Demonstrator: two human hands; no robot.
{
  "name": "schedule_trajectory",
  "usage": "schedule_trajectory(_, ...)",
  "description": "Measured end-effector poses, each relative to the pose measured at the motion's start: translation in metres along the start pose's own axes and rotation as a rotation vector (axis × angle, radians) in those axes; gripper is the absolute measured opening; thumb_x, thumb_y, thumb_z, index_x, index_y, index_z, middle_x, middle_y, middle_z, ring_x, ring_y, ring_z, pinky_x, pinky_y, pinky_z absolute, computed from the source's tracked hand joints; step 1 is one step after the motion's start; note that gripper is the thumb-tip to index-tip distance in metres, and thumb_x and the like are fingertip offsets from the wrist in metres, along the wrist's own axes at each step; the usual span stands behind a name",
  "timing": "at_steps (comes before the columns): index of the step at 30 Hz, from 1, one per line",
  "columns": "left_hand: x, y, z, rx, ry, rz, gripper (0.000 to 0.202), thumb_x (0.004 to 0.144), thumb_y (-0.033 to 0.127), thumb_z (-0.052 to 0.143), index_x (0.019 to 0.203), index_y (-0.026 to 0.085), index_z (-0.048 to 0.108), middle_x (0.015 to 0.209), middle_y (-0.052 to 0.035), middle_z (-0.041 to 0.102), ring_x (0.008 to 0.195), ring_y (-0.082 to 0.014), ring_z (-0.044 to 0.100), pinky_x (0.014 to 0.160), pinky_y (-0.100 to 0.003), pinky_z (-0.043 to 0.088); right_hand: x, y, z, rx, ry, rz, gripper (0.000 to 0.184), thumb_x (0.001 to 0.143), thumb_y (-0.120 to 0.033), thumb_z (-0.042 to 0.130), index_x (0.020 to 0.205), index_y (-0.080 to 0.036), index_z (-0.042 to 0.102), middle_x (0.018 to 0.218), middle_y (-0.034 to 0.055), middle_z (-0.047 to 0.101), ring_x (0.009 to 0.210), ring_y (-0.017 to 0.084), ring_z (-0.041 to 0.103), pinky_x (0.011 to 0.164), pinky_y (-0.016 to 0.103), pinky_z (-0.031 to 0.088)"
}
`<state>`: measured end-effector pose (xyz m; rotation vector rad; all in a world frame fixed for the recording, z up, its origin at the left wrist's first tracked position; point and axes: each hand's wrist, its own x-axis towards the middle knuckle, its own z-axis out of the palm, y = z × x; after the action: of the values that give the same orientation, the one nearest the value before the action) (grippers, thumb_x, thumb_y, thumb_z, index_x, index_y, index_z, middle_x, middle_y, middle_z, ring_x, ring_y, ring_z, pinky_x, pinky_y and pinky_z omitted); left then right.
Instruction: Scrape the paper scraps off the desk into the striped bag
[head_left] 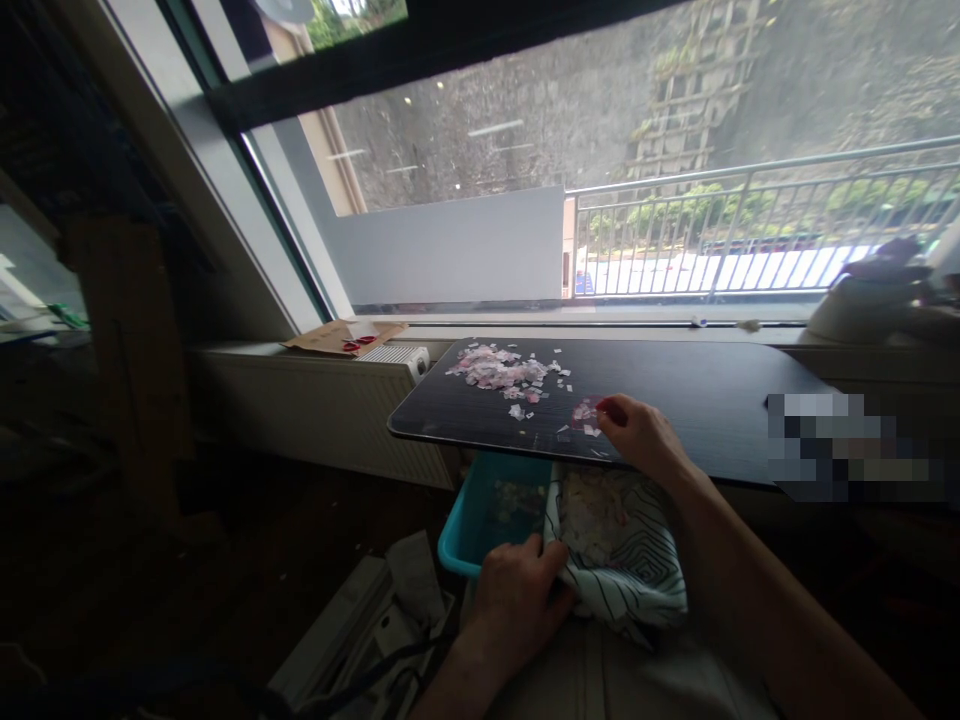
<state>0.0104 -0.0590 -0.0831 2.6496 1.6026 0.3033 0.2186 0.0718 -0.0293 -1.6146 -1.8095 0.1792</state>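
a person works by a window at a dark table, right hand lowered over the tabletop near the centre of the frame. its fingers are bent together at a reddish, see-through piece among a few small scraps; whether they pinch it or only touch it, one cannot tell. the left hand, lower centre, grasps the near edge of a white cloth patterned with dark lines, the thumb on top. the cloth sags below the table's front edge, cradling a pile of pale bits. just left of it sits a turquoise bin, with more small pieces, too dim to make out, at its bottom.

a loose heap of pink and white scraps lies on the table's left part, just above the centre of the frame, with strays scattered toward the right hand. at centre left, red-handled scissors rest on brown paper atop a white radiator. a metal railing shows through the glass, upper right.
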Motion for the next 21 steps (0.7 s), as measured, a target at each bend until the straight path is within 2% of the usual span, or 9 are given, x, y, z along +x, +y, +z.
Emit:
schedule_trajectory(2,0.0,0.0,0.001,0.0,0.001,-0.002,0.012,0.08,0.031,0.058,0.089,0.024,0.053,0.081,0.0011,0.057,0.07,-0.0189,0.055,0.058,-0.028,0.03,-0.001,-0.001,0.001,-0.016,0.003,0.012,0.026,0.079,-0.035,0.049,0.094,-0.022,0.066,0.08,0.003,0.07,0.073,0.019,0.062,0.063,0.028,0.04)
schedule_trajectory(7,0.001,0.0,0.0,-0.001,-0.005,-0.006,0.012,0.081,0.031,0.058,0.089,0.024,0.053,0.081,0.0007,0.057,0.07,-0.0187,0.055,0.058,-0.028,0.03,-0.006,-0.002,0.003,0.104,-0.086,-0.061,0.023,0.079,-0.038,0.05,0.09,-0.023,0.065,0.076,0.0009,0.068,0.069,0.016,0.06,0.062,0.026,0.041)
schedule_trajectory(12,0.0,0.0,0.0,-0.006,-0.012,-0.003,0.012,0.08,0.031,0.058,0.089,0.024,0.053,0.082,0.0007,0.058,0.069,-0.019,0.056,0.058,-0.028,0.031,-0.011,-0.007,0.007,0.099,-0.035,-0.028,0.023,0.08,-0.037,0.05,0.09,-0.022,0.065,0.077,0.0015,0.068,0.07,0.017,0.061,0.063,0.027,0.041)
schedule_trajectory(19,0.001,-0.001,0.002,-0.016,-0.009,0.003,0.014,0.08,0.031,0.058,0.092,0.024,0.054,0.083,0.0004,0.058,0.07,-0.0194,0.056,0.059,-0.028,0.032,-0.02,-0.024,0.019,0.322,-0.149,-0.16,0.022,0.081,-0.038,0.052,0.086,-0.022,0.065,0.075,0.001,0.069,0.067,0.015,0.06,0.062,0.025,0.043)
schedule_trajectory(21,0.001,-0.001,0.001,-0.009,-0.005,0.003,0.013,0.08,0.03,0.058,0.091,0.024,0.054,0.081,0.0003,0.058,0.07,-0.0191,0.056,0.058,-0.028,0.031,-0.015,-0.019,0.02,0.336,-0.088,-0.111,0.024,0.08,-0.039,0.053,0.088,-0.021,0.066,0.078,0.0021,0.07,0.069,0.015,0.061,0.063,0.025,0.044)
